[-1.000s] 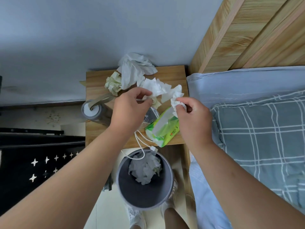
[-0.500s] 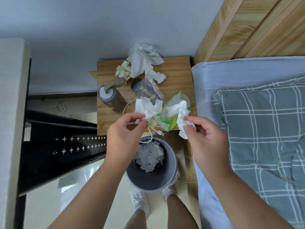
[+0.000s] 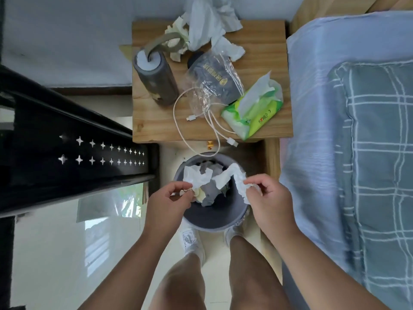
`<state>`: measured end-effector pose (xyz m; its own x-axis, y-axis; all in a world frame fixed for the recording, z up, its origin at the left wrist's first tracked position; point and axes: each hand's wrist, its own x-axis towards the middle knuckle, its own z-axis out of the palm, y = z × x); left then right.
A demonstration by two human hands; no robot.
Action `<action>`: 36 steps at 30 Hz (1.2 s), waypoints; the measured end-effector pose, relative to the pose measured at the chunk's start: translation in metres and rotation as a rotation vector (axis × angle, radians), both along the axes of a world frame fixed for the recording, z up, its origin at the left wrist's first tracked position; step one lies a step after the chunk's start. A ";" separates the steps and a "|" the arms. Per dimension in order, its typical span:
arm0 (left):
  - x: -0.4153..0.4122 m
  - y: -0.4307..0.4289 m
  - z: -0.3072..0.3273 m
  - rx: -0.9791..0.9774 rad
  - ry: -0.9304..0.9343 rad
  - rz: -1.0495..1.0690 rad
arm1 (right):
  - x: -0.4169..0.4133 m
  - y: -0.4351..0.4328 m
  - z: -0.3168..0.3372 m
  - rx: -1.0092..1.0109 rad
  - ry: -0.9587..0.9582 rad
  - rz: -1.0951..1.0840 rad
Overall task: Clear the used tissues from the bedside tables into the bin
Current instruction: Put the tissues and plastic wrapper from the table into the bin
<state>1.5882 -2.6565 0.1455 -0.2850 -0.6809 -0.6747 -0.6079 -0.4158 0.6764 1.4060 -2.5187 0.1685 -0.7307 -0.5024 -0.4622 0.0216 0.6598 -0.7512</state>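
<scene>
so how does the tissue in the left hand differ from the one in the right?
The left tissue is a broad crumpled wad; the right tissue is a long twisted strip. The left tissue has a yellowish scrap below it; the right tissue is plain white. Both are held pinched above the bin.

We reach both bare forearms forward and down, rising from the lower corners of the view towards each other. Our left hand (image 3: 169, 203) curls thumb and forefinger into a pinch on a crumpled tissue (image 3: 196, 176). Our right hand (image 3: 269, 198), level with it and apart, pinches a second tissue (image 3: 233, 175) between thumb and bent fingertips.
</scene>
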 end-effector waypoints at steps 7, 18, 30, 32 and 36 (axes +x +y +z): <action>0.008 0.011 -0.095 0.077 -0.105 -0.066 | 0.003 -0.001 -0.107 0.267 -0.074 0.186; 0.007 0.009 -0.145 0.169 -0.138 -0.212 | -0.016 -0.008 -0.167 0.419 -0.221 0.380; -0.018 -0.003 -0.072 0.122 -0.036 -0.077 | -0.036 -0.025 -0.079 0.185 -0.094 0.244; -0.027 -0.008 -0.054 0.096 0.006 -0.038 | -0.046 -0.035 -0.055 0.139 -0.080 0.217; -0.050 -0.023 -0.016 0.044 0.102 0.010 | -0.069 -0.054 -0.007 0.049 -0.055 0.157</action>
<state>1.5386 -2.6793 0.1298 -0.3473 -0.6544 -0.6717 -0.5325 -0.4519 0.7157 1.3368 -2.5727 0.1616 -0.6179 -0.5847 -0.5257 -0.0449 0.6937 -0.7189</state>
